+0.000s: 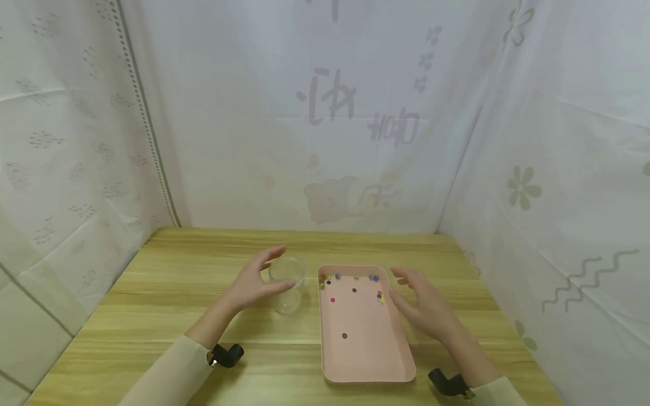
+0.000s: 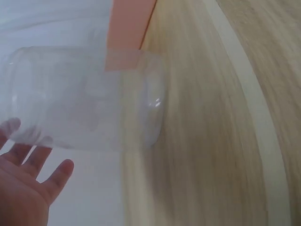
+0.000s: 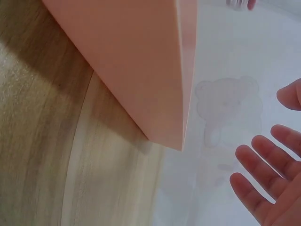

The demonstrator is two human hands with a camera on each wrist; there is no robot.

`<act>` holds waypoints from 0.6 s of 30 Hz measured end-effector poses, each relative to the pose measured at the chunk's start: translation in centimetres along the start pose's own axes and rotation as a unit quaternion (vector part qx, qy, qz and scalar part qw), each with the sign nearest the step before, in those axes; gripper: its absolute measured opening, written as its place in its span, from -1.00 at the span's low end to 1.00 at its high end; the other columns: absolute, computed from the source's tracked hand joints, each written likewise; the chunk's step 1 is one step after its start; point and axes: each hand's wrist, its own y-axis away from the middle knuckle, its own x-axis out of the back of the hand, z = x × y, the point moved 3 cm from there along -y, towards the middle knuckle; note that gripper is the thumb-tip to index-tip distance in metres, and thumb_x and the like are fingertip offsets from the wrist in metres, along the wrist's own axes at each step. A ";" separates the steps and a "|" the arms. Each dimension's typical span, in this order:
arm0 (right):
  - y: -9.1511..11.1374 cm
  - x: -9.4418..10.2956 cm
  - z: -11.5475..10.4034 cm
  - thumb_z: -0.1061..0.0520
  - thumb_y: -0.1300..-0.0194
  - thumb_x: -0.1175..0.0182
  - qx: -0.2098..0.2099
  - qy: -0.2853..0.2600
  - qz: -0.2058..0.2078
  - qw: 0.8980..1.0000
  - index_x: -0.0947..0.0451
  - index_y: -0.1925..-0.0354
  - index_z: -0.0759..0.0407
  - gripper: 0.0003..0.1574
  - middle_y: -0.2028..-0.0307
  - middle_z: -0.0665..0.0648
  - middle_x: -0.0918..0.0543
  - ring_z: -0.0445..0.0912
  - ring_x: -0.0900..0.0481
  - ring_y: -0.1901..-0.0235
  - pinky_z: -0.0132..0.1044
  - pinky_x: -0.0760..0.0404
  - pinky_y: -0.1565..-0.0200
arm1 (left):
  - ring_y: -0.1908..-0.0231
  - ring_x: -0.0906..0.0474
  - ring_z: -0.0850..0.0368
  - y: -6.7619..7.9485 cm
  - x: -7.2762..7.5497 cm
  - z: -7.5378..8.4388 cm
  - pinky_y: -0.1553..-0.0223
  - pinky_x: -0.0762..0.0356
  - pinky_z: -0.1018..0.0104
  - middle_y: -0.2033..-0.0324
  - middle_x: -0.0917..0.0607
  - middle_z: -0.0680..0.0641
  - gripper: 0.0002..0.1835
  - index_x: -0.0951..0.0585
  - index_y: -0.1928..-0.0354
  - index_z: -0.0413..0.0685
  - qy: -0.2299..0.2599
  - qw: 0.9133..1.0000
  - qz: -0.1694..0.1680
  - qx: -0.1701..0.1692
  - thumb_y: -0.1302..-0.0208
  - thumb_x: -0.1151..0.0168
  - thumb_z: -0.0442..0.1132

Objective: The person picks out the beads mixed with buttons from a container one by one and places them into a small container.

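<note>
A clear, empty-looking plastic jar (image 1: 287,303) stands upright on the table, left of a pink tray (image 1: 361,358). My left hand (image 1: 251,287) is at the jar's left side, thumb and fingers spread apart around its upper part. In the left wrist view the fingertips (image 2: 63,170) are right at the jar's mouth end, not curled tightly round it. Small colored beads (image 1: 332,300) lie scattered in the tray, mostly toward its far end. Beside the tray's right wall is my right hand (image 1: 425,304), its fingers (image 3: 251,193) loosely extended with nothing between them.
The wooden table (image 1: 172,293) carries the jar and tray. White patterned curtains (image 1: 244,141) hang behind it and along both sides. A black wrist device (image 1: 227,355) sits on the left forearm, and another (image 1: 447,383) on the right.
</note>
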 end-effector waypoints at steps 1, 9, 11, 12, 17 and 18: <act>0.0 0.0 0.0 0.09 -0.54 -0.38 0.002 0.000 0.001 1.000 -0.48 -0.50 0.19 -0.33 -0.35 0.26 -0.63 0.19 -0.70 -0.21 0.30 -0.73 -0.14 | -0.60 -0.36 -0.23 -0.3 -0.3 -0.1 -0.55 -0.32 -0.39 -0.57 -0.50 -0.17 -0.10 -0.42 -0.61 -0.03 0.003 1.000 -0.003 0.003 -0.32 -0.60 -0.01; 0.3 0.0 -0.1 0.10 -0.55 -0.37 0.007 0.002 0.009 1.000 -0.51 -0.47 0.14 -0.38 -0.34 0.23 -0.65 0.16 -0.72 -0.18 0.29 -0.74 -0.08 | -0.56 -0.40 -0.27 -1.4 -1.3 -0.5 -0.56 -0.32 -0.40 -0.54 -0.52 -0.22 -0.12 -0.47 -0.57 -0.03 0.013 1.000 -0.010 0.019 -0.27 -0.62 0.01; 0.4 0.1 0.0 0.09 -0.56 -0.36 0.007 0.002 0.010 1.000 -0.51 -0.47 0.12 -0.39 -0.34 0.22 -0.65 0.16 -0.72 -0.17 0.28 -0.75 -0.08 | -0.54 -0.41 -0.28 -1.4 -1.5 -0.6 -0.56 -0.33 -0.38 -0.53 -0.53 -0.23 -0.14 -0.48 -0.56 -0.05 0.021 1.000 -0.012 0.017 -0.28 -0.62 -0.01; 0.4 0.1 0.0 0.09 -0.56 -0.36 0.007 0.002 0.010 1.000 -0.51 -0.47 0.12 -0.39 -0.33 0.22 -0.65 0.16 -0.72 -0.17 0.28 -0.75 -0.09 | -0.53 -0.43 -0.29 -1.4 -1.6 -0.7 -0.56 -0.34 -0.37 -0.52 -0.53 -0.24 -0.15 -0.49 -0.55 -0.06 0.024 1.000 -0.012 0.016 -0.28 -0.62 -0.01; 0.5 0.1 0.2 0.09 -0.56 -0.37 0.010 0.004 0.012 1.000 -0.51 -0.47 0.12 -0.39 -0.32 0.21 -0.66 0.14 -0.73 -0.15 0.26 -0.75 -0.09 | -0.49 -0.49 -0.34 -1.3 -2.0 -1.1 -0.52 -0.37 -0.41 -0.48 -0.58 -0.23 -0.17 -0.50 -0.53 -0.05 0.039 0.999 -0.017 0.021 -0.29 -0.61 -0.01; 0.5 0.1 0.2 0.10 -0.56 -0.37 0.011 0.004 0.012 1.000 -0.50 -0.47 0.12 -0.39 -0.32 0.22 -0.66 0.14 -0.74 -0.14 0.26 -0.75 -0.10 | -0.48 -0.50 -0.35 -1.3 -2.1 -1.1 -0.52 -0.37 -0.42 -0.47 -0.59 -0.23 -0.18 -0.50 -0.53 -0.03 0.044 0.999 -0.018 0.024 -0.30 -0.61 -0.01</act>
